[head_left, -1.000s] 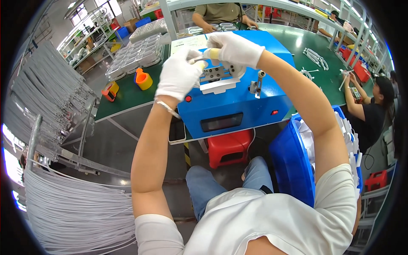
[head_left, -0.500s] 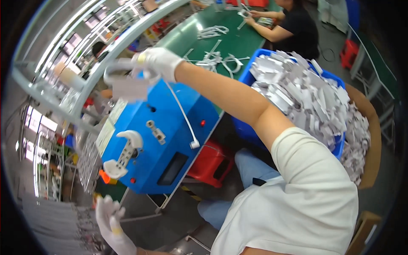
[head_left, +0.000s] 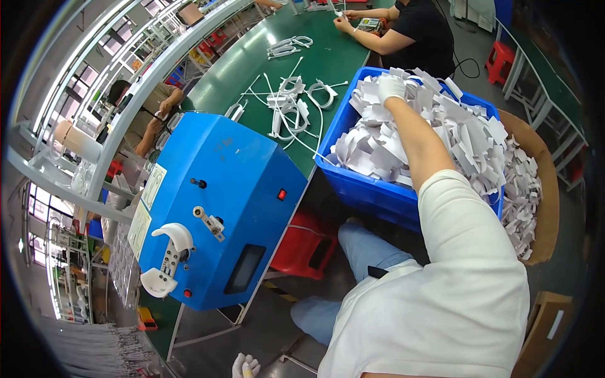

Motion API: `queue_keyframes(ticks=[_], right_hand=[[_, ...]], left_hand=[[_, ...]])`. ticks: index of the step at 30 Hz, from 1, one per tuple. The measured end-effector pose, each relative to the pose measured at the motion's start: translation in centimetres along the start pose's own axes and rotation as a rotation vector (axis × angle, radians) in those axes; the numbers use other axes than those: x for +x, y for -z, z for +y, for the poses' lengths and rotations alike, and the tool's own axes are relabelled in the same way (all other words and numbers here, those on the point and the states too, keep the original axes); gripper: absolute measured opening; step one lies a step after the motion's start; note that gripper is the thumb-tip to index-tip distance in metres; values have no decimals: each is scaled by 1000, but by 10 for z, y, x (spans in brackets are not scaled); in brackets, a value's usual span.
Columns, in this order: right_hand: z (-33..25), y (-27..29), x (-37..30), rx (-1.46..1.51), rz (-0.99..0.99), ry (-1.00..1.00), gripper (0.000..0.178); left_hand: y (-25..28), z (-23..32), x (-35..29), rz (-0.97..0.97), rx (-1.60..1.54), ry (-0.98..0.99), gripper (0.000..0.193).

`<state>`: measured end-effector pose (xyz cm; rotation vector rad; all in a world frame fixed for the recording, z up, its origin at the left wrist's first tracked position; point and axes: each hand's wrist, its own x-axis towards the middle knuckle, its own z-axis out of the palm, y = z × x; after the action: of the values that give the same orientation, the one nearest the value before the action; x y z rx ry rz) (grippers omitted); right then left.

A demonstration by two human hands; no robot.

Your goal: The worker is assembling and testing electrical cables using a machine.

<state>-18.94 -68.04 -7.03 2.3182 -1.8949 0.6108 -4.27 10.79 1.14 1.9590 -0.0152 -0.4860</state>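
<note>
White-gloved, my right hand [head_left: 391, 89] reaches into a blue crate [head_left: 372, 189] heaped with white folded paper pieces [head_left: 378, 148]. Its fingers point down among the pieces, so what they touch or grip is hidden. My left hand [head_left: 246, 366], also gloved, is low at the bottom edge and partly cut off. Its fingers are loosely curled, with nothing seen in them. Left of me stands a blue machine [head_left: 220, 164] with a white curved winding holder [head_left: 169, 259] on its front; the holder carries nothing. Several white coiled cables [head_left: 290, 104] lie on the green table [head_left: 252, 75] behind the machine.
A cardboard box [head_left: 542, 214] of more white pieces stands right of the crate. A red stool [head_left: 305, 246] is under the table edge. Two co-workers sit at the table, one in black [head_left: 419, 38], one at the far left [head_left: 142, 123]. Grey cables [head_left: 94, 346] hang lower left.
My right hand, which held a white cable coil with a paper piece above the machine, has moved right into the crate without the coil. My left hand has dropped lower and away from the machine.
</note>
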Motion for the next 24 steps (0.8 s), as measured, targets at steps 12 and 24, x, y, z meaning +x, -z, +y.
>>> queue_keyframes(ticks=[12, 24], right_hand=[[-70, 101, -16, 823, 725, 585, 17], [-230, 250, -217, 1357, 354, 1401, 21]], left_hand=[[-71, 95, 27, -434, 63, -435, 52], [-156, 200, 35, -235, -165, -966, 78]])
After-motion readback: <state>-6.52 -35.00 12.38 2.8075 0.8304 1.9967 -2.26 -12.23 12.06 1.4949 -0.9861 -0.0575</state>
